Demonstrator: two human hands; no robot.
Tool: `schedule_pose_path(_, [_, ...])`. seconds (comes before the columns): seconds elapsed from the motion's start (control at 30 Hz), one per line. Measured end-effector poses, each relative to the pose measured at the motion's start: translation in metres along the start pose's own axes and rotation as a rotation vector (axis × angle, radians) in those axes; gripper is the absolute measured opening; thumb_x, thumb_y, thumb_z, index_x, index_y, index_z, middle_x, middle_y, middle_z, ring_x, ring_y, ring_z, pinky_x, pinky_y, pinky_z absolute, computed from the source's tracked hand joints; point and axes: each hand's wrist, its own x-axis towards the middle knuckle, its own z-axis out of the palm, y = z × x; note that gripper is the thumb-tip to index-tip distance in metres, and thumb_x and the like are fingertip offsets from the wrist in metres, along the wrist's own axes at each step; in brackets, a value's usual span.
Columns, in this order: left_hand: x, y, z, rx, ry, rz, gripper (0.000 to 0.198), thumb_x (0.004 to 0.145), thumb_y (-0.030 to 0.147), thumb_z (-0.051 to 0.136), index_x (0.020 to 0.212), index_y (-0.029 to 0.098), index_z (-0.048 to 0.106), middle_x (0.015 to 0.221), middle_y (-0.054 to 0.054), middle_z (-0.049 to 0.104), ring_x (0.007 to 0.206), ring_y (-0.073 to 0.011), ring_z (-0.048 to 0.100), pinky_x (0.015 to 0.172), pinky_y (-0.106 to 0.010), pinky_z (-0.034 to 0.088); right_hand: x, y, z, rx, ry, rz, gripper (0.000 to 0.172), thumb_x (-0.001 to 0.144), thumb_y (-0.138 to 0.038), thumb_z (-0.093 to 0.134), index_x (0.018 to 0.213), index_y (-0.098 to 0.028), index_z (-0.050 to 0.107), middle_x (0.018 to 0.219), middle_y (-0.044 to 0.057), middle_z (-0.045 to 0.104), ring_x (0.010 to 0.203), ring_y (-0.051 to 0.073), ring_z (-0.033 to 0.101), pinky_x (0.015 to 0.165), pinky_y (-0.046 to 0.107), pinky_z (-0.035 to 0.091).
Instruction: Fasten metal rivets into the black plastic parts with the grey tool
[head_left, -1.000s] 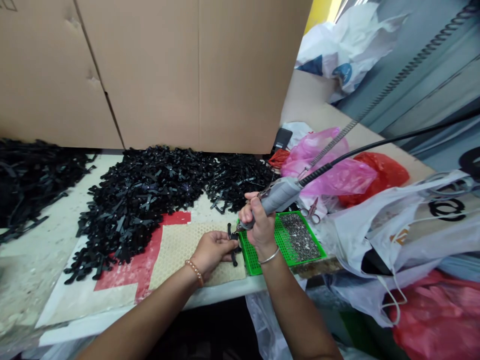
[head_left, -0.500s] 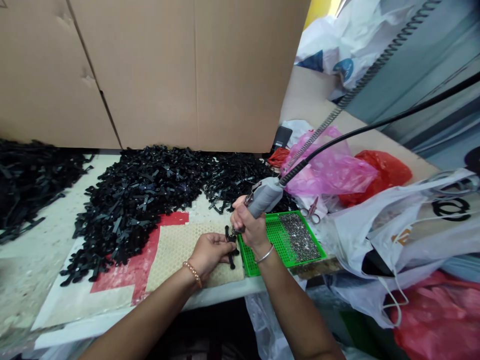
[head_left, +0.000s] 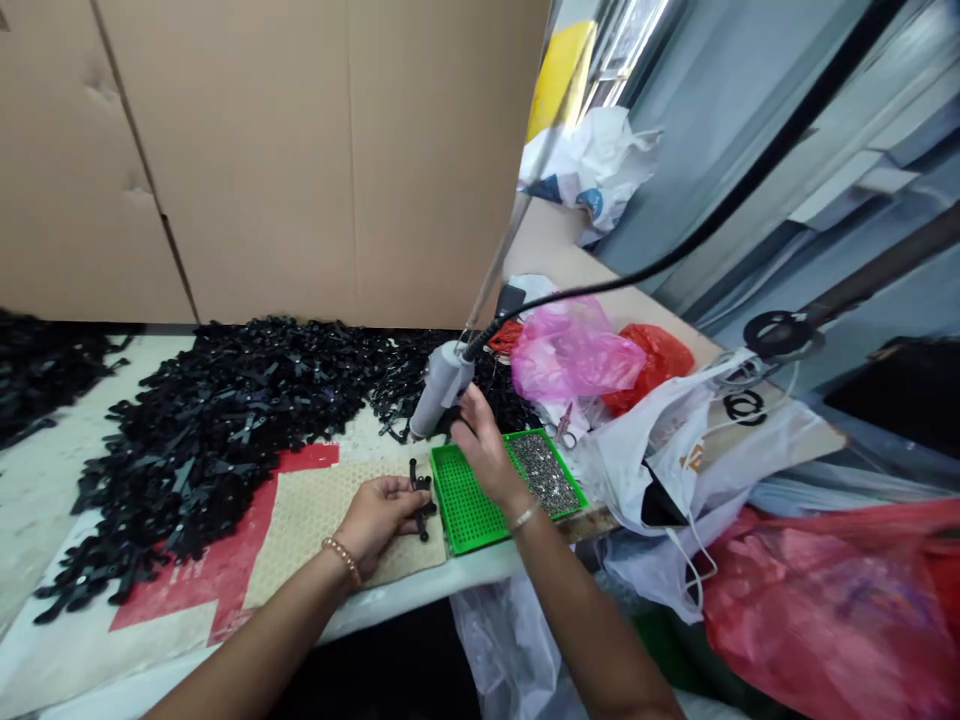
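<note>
My left hand [head_left: 379, 510] lies on a beige honeycomb mat [head_left: 315, 515] and grips small black plastic parts [head_left: 421, 490] at the mat's right edge. My right hand [head_left: 480, 445] hovers above a green perforated tray [head_left: 469, 500], fingers loosely apart, beside a grey hanging power screwdriver [head_left: 442, 388]. The tool hangs tilted from a black cable and a coiled cord, and the hand is at most brushing it. Small silver screws [head_left: 544, 470] fill the tray's right half.
A big heap of black plastic parts [head_left: 225, 420] covers the table's middle, another heap [head_left: 45, 370] lies at far left. Cardboard sheets [head_left: 262, 150] stand behind. Pink [head_left: 570, 350], red [head_left: 649, 360] and white [head_left: 675, 450] plastic bags crowd the right; small snips [head_left: 564, 420] lie near the tray.
My right hand has let go of the screwdriver, which swung up and back off the parts. The left hand keeps holding the black parts. The camera view has shifted right.
</note>
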Motion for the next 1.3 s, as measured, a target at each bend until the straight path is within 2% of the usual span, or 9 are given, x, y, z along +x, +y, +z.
schedule_pose_path(0.1, [0.001,-0.001,0.0,-0.011,-0.006,-0.003,0.027,0.056,0.022,0.084,0.071,0.008,0.066,0.07,-0.007,0.069,0.057,-0.0109,0.061,0.048,-0.017,0.05,-0.051,0.016,-0.041,-0.608,-0.299,-0.06,0.051,0.098,-0.051,0.042,0.143,-0.028,0.037,0.143,0.005,0.043,0.136,0.028,0.031,0.114,0.06,0.004])
schedule_pose_path(0.23, [0.0,0.001,-0.001,-0.01,-0.017,-0.012,0.023,0.059,0.018,0.082,0.073,0.009,0.067,0.072,-0.006,0.07,0.059,-0.0099,0.062,0.049,-0.015,0.049,-0.099,0.035,-0.09,-0.973,-0.544,-0.047,0.048,0.1,-0.045,0.04,0.142,-0.023,0.04,0.144,0.007,0.042,0.135,0.028,0.033,0.113,0.061,0.012])
schedule_pose_path(0.43, [-0.003,0.004,-0.002,0.022,-0.021,-0.023,0.022,0.059,0.019,0.083,0.071,0.01,0.067,0.071,-0.005,0.07,0.058,-0.0085,0.06,0.048,-0.014,0.048,-0.104,0.045,-0.135,-1.125,-0.465,-0.003,0.045,0.101,-0.042,0.036,0.137,-0.018,0.049,0.142,0.009,0.044,0.133,0.03,0.036,0.107,0.061,0.028])
schedule_pose_path(0.67, [-0.003,0.004,-0.001,0.019,-0.02,-0.014,0.028,0.056,0.023,0.084,0.074,0.01,0.067,0.072,-0.005,0.07,0.061,-0.0103,0.062,0.052,-0.017,0.05,-0.108,0.037,-0.127,-0.927,-0.527,-0.09,0.038,0.097,-0.041,0.047,0.13,-0.023,0.057,0.134,0.008,0.054,0.127,0.027,0.044,0.11,0.057,0.026])
schedule_pose_path(0.87, [-0.003,0.005,0.0,0.011,-0.014,-0.024,0.023,0.059,0.022,0.083,0.073,0.011,0.067,0.075,-0.006,0.07,0.065,-0.0127,0.064,0.057,-0.019,0.052,-0.115,0.04,-0.146,-0.789,-0.337,-0.052,0.028,0.096,-0.036,0.05,0.118,-0.028,0.064,0.126,0.007,0.059,0.119,0.03,0.051,0.106,0.06,0.031])
schedule_pose_path(0.97, [-0.002,0.005,0.0,0.005,-0.006,-0.039,0.021,0.06,0.019,0.082,0.072,0.011,0.067,0.074,-0.006,0.07,0.065,-0.0128,0.064,0.056,-0.02,0.053,-0.101,0.03,-0.129,-0.475,-0.12,-0.017,0.034,0.097,-0.039,0.047,0.129,-0.029,0.055,0.135,0.008,0.051,0.125,0.027,0.046,0.108,0.053,0.033])
schedule_pose_path(1.03, [-0.002,0.006,0.001,0.005,-0.007,-0.05,0.02,0.061,0.019,0.082,0.073,0.01,0.067,0.075,-0.007,0.07,0.064,-0.0125,0.064,0.057,-0.02,0.053,-0.085,0.021,-0.101,-0.215,0.041,0.0,0.051,0.093,-0.045,0.053,0.14,-0.028,0.039,0.141,0.01,0.044,0.127,0.026,0.043,0.108,0.048,0.036])
schedule_pose_path(1.13, [-0.003,0.007,0.0,0.001,-0.019,-0.056,0.022,0.061,0.021,0.082,0.074,0.01,0.067,0.076,-0.008,0.071,0.065,-0.0125,0.064,0.056,-0.02,0.052,-0.061,0.003,-0.051,0.051,0.14,0.041,0.076,0.084,-0.045,0.068,0.143,-0.029,0.024,0.137,0.011,0.046,0.123,0.025,0.048,0.103,0.043,0.043])
schedule_pose_path(1.3, [-0.004,0.008,0.001,-0.019,-0.038,-0.053,0.025,0.06,0.023,0.083,0.075,0.01,0.068,0.073,-0.007,0.07,0.062,-0.0117,0.062,0.055,-0.02,0.051,-0.035,-0.029,-0.006,0.186,0.195,0.119,0.057,0.083,-0.033,0.07,0.13,-0.03,0.038,0.122,0.006,0.057,0.092,0.017,0.062,0.082,0.032,0.053])
